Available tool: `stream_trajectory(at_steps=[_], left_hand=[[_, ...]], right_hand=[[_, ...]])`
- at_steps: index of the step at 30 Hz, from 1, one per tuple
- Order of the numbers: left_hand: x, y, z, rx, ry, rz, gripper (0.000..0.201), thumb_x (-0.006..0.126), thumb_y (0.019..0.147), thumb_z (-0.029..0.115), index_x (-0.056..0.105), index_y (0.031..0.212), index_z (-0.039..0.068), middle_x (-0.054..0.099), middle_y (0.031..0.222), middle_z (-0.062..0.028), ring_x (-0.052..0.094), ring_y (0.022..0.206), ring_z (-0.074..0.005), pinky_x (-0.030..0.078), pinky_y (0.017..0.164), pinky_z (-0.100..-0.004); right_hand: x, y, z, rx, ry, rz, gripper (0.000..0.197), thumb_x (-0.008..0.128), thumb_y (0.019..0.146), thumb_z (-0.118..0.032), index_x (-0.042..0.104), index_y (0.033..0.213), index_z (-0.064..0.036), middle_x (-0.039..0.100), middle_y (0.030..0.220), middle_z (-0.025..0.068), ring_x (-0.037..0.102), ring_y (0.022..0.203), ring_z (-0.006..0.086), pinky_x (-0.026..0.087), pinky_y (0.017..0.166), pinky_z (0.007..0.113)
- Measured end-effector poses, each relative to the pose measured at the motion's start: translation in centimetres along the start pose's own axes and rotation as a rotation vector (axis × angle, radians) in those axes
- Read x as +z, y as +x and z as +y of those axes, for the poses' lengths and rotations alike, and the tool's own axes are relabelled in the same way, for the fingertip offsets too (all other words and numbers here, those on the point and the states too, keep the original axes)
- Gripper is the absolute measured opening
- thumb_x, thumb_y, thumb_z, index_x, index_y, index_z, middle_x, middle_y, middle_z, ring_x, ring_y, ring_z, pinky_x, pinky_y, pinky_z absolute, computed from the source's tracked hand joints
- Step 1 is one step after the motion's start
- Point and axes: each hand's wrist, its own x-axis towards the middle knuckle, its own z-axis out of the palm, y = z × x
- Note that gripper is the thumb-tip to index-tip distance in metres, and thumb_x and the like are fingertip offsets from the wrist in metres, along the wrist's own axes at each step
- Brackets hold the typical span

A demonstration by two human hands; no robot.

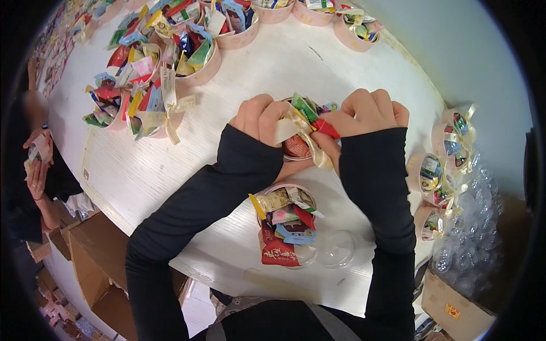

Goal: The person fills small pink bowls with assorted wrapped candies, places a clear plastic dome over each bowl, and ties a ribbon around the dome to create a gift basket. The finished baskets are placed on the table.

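In front of me stands a round pink box (282, 154) packed with wrapped snacks, its rim partly covered by my hands. A cream ribbon (307, 135) crosses its top. My left hand (259, 119) is closed at the box's left side, fingers pinched on the ribbon. On the other side my right hand (364, 116) is curled, its thumb and fingers against the ribbon beside a red packet (326, 129). Exactly what lies between those fingertips is partly hidden. Nearer me sits a second filled pink box (310, 196), a red packet (277, 249) hanging over its near edge.
Clear round plastic lids (336, 250) lie near the second box. Several filled boxes (199, 71) crowd the far left; more ribboned ones (429, 170) line the right edge, by a heap of clear plastic lids (472, 227). Cardboard boxes (99, 256) stand below left, near another person's hands (38, 165).
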Motion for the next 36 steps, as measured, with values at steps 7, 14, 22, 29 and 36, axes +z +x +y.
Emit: stream_trajectory(at_steps=[7,14,22,29,36], left_hand=[[0.3,-0.3,-1.2,0.089,-0.042,0.014,0.078,0.084,0.052,0.036,0.046,0.113,0.006,0.044,0.105,-0.0164,0.049,0.094,-0.0330,0.044,0.076,-0.0403],[0.4,0.0,-1.3,0.085,-0.090,-0.010,0.072,0.082,0.054,0.036,0.045,0.108,0.004,0.044,0.106,-0.0147,0.047,0.098,-0.0332,0.044,0.077,-0.0394],[-0.6,-0.3,-0.2,-0.092,-0.032,-0.024,0.074,0.084,0.048,0.044,0.055,0.103,0.004,0.054,0.102,-0.0137,0.052,0.096,-0.0337,0.044,0.081,-0.0406],[-3.5,-7.6,0.0,-0.503,-0.051,0.382,0.098,0.084,0.054,0.021,0.029,0.130,-0.004,0.041,0.125,-0.0250,0.044,0.116,-0.0336,0.037,0.097,-0.0370],[-2.8,-17.7,3.1,-0.546,-0.685,-0.008,0.055,0.039,0.083,-0.013,0.038,0.133,0.010,0.050,0.122,-0.0092,0.051,0.108,-0.0183,0.042,0.091,-0.0295]], right_hand=[[-1.3,0.2,0.1,-0.010,-0.022,0.064,0.013,0.071,0.058,-0.022,0.067,0.069,-0.0178,0.055,0.112,0.0007,0.045,0.111,0.0213,0.021,0.095,0.047],[4.2,0.7,1.0,0.021,0.024,0.015,0.008,0.069,0.058,-0.017,0.065,0.064,-0.0193,0.052,0.124,-0.0016,0.042,0.119,0.0205,0.018,0.101,0.047],[1.0,-6.8,1.2,0.054,0.350,0.172,0.041,0.058,0.068,-0.002,0.064,0.108,-0.0107,0.054,0.121,0.0083,0.052,0.109,0.0273,0.040,0.090,0.038],[0.6,-13.6,-3.0,-0.050,0.511,-0.048,0.058,0.054,0.067,-0.004,0.047,0.125,-0.0043,0.053,0.121,0.0124,0.045,0.116,0.0297,0.034,0.095,0.043],[1.8,-12.9,-5.7,-0.034,0.639,-0.223,0.055,0.053,0.071,-0.006,0.047,0.126,-0.0095,0.049,0.127,0.0142,0.040,0.123,0.0286,0.026,0.101,0.043]])
